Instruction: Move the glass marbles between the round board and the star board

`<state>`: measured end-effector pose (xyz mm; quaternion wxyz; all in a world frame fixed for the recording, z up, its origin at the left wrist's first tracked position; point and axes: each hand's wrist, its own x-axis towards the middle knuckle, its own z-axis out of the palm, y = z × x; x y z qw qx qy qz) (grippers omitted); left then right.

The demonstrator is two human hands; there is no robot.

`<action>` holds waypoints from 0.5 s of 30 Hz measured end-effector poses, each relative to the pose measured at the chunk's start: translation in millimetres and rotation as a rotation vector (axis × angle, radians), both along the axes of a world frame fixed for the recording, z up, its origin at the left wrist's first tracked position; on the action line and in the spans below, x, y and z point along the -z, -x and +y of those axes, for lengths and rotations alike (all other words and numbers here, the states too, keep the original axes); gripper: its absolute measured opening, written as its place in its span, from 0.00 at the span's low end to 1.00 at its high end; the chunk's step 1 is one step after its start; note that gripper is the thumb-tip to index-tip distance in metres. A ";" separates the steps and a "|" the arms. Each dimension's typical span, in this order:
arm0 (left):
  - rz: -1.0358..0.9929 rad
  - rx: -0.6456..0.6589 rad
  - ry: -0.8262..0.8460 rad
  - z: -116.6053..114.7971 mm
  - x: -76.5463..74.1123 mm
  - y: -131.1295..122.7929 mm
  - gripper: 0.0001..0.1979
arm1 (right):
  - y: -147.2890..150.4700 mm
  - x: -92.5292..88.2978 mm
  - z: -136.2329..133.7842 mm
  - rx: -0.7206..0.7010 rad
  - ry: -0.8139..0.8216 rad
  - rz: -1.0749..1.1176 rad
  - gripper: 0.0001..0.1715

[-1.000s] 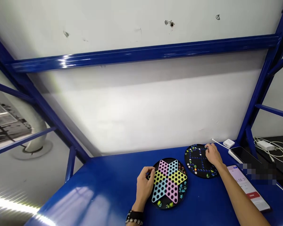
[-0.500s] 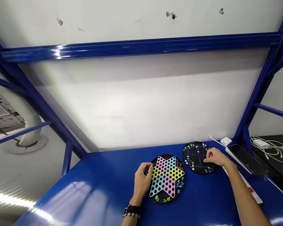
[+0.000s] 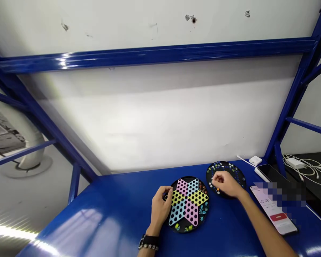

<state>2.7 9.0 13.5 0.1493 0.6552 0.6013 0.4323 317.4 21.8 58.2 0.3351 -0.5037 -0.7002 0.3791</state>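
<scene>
A round black Chinese checkers board (image 3: 186, 215) with a pink, blue and yellow star lies on the blue table. Its star holes look bare, and coloured marbles (image 3: 203, 210) sit in the rim pockets at the right and bottom. Curled round the board's left edge is my left hand (image 3: 160, 205), thumb and fingers at the rim. My right hand (image 3: 226, 184) is over a second round black tray (image 3: 239, 176) with marbles around its rim, and hides its middle. The right fingers are pressed together; whatever is between them cannot be made out.
At the right, a lit phone (image 3: 274, 210) lies on the table near my right forearm. Behind it are a dark-screened device (image 3: 271, 173), a white charger block (image 3: 255, 160) and a cable. A blue frame (image 3: 160, 55) stands against the white wall.
My right hand has moved left across the second tray, its fingers now curled, and the lit phone is less covered by the forearm. My left hand stays at the board's edge.
</scene>
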 end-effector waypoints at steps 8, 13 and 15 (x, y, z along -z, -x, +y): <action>0.004 -0.008 -0.006 0.4 4.9 3.1 0.15 | 121.4 31.4 -60.2 -0.371 -0.414 -0.316 0.04; -0.005 0.007 0.018 0.5 4.3 1.5 0.15 | 91.0 24.1 -29.9 -0.075 -0.442 -0.335 0.06; -0.006 0.009 0.021 0.1 3.3 0.9 0.16 | 63.3 21.2 -1.8 0.148 -0.408 -0.411 0.10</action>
